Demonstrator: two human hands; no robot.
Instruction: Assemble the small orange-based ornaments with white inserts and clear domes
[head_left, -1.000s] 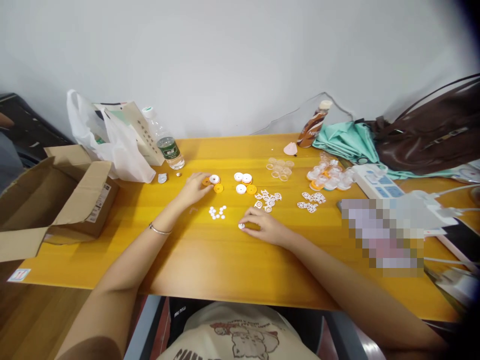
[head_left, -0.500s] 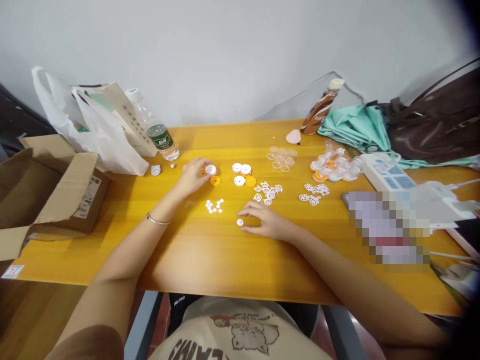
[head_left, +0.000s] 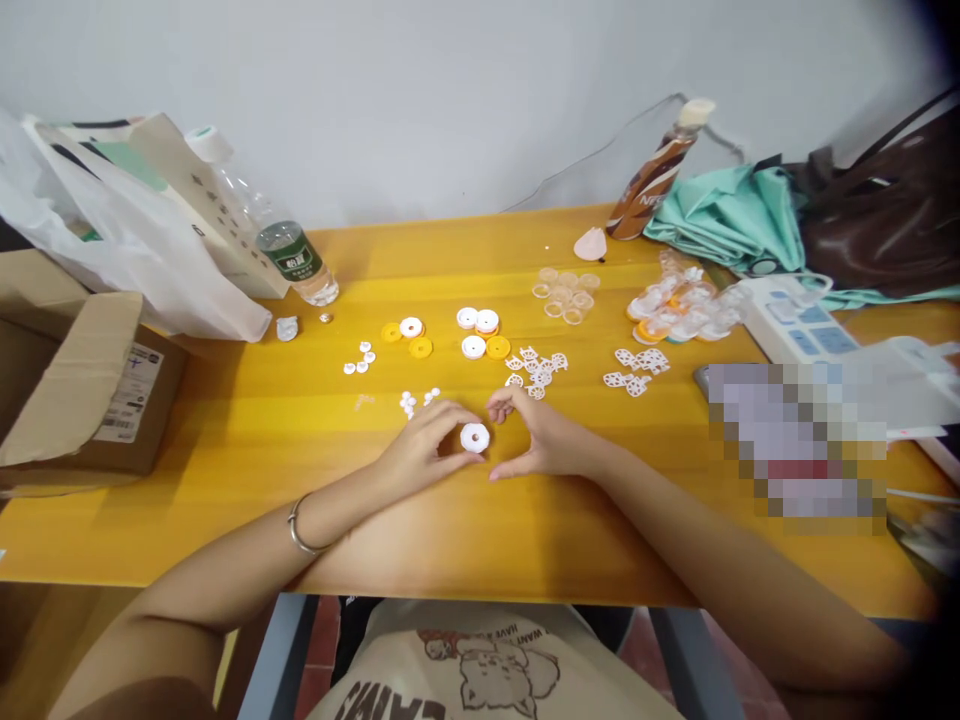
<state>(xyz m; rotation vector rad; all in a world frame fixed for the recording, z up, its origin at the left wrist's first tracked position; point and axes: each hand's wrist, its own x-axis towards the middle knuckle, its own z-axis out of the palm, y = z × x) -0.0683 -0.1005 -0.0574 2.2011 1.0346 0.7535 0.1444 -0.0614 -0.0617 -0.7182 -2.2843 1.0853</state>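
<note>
Head view: left hand (head_left: 420, 447) pinches white holed disc (head_left: 468, 441) between thumb and fingers, above surface (head_left: 600, 560), toward near edge, well in from side edges. Right hand (head_left: 553, 443) unclasped, thumb and fingers parted, just beside disc. White spoked pieces (head_left: 540, 377) beyond right hand; translucent rings (head_left: 564, 296) nearer far edge.

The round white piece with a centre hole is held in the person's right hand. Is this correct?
The side is wrong: the head view shows the round white piece with a centre hole held in the left hand; the right hand is open beside it.
</note>
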